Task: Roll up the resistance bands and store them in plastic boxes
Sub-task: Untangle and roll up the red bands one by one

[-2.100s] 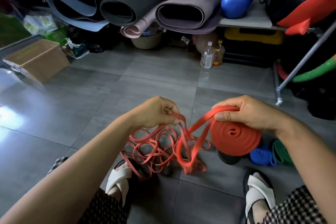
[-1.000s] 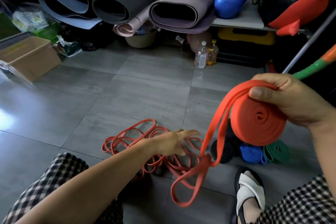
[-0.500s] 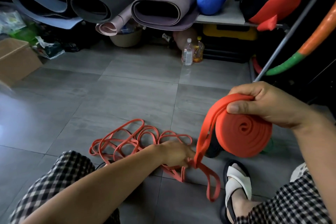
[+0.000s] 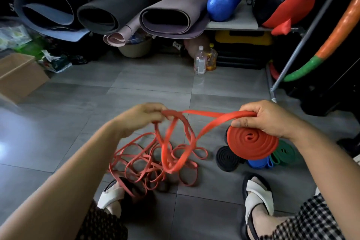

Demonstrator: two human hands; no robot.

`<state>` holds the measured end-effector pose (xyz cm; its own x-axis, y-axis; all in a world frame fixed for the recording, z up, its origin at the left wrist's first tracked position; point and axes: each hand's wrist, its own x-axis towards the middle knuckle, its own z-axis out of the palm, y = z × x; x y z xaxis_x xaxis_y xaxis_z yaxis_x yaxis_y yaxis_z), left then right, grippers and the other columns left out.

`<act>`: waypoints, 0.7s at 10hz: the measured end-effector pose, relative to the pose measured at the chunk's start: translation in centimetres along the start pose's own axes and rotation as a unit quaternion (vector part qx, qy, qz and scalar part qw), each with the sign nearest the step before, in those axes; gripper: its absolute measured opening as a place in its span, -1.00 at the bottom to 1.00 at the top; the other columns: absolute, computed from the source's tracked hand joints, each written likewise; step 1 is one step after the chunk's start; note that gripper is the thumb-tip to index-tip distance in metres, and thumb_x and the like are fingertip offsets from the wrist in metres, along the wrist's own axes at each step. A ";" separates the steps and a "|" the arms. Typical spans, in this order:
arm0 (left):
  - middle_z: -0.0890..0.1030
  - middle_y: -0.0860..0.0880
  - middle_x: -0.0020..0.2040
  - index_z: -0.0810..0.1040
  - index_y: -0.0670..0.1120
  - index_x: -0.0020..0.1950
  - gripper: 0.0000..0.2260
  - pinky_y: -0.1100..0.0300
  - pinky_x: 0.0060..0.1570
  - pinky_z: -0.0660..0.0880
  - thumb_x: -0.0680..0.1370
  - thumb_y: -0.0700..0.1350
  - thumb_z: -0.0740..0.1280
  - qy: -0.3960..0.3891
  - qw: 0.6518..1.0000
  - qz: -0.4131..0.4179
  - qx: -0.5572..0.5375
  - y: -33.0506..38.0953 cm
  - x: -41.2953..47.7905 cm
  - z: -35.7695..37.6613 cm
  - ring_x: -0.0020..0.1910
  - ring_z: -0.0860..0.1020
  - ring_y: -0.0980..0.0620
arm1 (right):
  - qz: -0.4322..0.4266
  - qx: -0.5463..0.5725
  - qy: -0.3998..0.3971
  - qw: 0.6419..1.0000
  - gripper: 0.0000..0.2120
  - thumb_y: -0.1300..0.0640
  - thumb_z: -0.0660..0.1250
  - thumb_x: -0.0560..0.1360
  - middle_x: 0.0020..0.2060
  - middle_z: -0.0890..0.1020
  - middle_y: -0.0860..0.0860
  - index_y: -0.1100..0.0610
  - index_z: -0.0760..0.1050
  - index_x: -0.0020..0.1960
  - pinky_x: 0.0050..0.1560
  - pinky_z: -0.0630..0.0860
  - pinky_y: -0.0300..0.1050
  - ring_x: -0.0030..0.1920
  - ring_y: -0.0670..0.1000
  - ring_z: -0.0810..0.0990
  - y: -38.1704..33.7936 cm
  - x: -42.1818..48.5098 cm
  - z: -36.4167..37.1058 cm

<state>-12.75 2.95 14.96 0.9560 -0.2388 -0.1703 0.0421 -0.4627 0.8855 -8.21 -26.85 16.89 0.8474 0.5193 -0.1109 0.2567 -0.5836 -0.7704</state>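
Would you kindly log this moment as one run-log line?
right hand: grips red coil | left hand: holds loose red band | stage: rolling

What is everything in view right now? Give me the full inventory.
red roll: one, red, in right grip
loose red bands: tangle, count unclear, red, floor centre, strands lifted by left grip
black roll, blue roll, green roll: one each, floor beneath red roll
rolled mats: four, black-blue, grey, mauve, pink, at back
foam roller: one, blue, shelf
bottles: two, clear and amber, floor below shelf
cardboard box: one, brown, far left
sandals: two, white, on feet
left grip: one, pinches loose red bands
right grip: one, holds red roll
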 end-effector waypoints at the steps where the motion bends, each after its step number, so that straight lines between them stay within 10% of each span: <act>1: 0.51 0.08 -0.45 0.58 -0.07 -0.36 -0.82 0.29 -0.14 0.41 0.34 -0.25 0.23 0.130 0.962 0.034 -0.238 0.4 -1.5 -3.0 -0.37 0.42 0.13 | 0.007 -0.044 0.010 0.999 -0.68 -0.20 0.39 0.18 -0.50 0.52 -0.08 0.06 0.55 -0.33 -0.30 0.37 -0.19 -0.43 -0.14 0.46 0.3 0.3 0.2; 3: 0.36 0.07 -0.49 0.50 -0.03 -0.41 -0.89 0.23 -0.14 0.37 0.11 -0.08 0.34 0.269 0.795 0.147 -0.523 0.3 -4.1 -7.8 -0.41 0.32 0.09 | 0.023 -0.139 -0.006 0.990 -0.80 -0.12 0.44 0.32 -0.39 0.56 -0.02 -0.04 0.50 -0.35 -0.19 0.42 -0.07 -0.27 -0.01 0.52 0.2 1.3 1.4; 4: 0.43 0.06 -0.55 0.49 -0.05 -0.37 -0.91 0.23 -0.25 0.36 0.28 -0.20 0.23 0.421 0.794 -0.004 -0.439 -1.9 -4.6 -10.1 -0.48 0.39 0.09 | 0.013 -0.162 -0.012 0.987 -0.77 -0.15 0.44 0.30 -0.39 0.58 -0.05 -0.06 0.47 -0.38 -0.11 0.46 -0.03 -0.22 0.01 0.55 -0.4 1.5 2.2; 5: 0.65 -0.21 -0.16 0.56 -0.27 -0.01 -0.79 0.04 -0.13 0.45 0.56 -0.12 0.26 0.364 0.874 -0.300 0.116 -4.9 -4.7 -10.6 -0.17 0.52 -0.15 | -0.005 -0.171 -0.016 0.985 -0.76 -0.15 0.43 0.31 -0.36 0.60 -0.02 -0.04 0.48 -0.35 -0.06 0.46 -0.01 -0.19 0.03 0.55 -1.2 1.5 2.7; 6: 0.52 -0.20 0.22 0.46 -0.20 0.28 -0.58 0.04 0.20 0.43 0.50 -0.01 0.36 0.216 0.896 -0.260 0.289 -2.3 -4.1 -6.3 0.16 0.52 -0.11 | -0.028 -0.170 -0.018 0.985 -0.77 -0.17 0.43 0.31 -0.34 0.61 -0.02 -0.04 0.50 -0.31 -0.05 0.48 0.00 -0.18 0.03 0.55 -2.4 1.6 3.1; 7: 0.57 -0.04 0.18 0.47 -0.01 0.21 -0.60 0.27 0.23 0.42 0.42 -0.21 0.44 0.100 0.995 0.019 0.025 2.9 -3.2 1.8 0.02 0.55 0.28 | -0.041 -0.141 -0.013 0.989 -0.76 -0.15 0.44 0.29 -0.37 0.58 -0.04 -0.01 0.50 -0.32 -0.10 0.46 0.00 -0.22 0.01 0.53 -3.9 1.5 3.6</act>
<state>-16.24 0.89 17.30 0.9954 -0.0851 -0.0430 -0.0052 -0.4992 0.8665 -9.65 -21.58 17.52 0.8067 0.5864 -0.0735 0.4477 -0.6875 -0.5717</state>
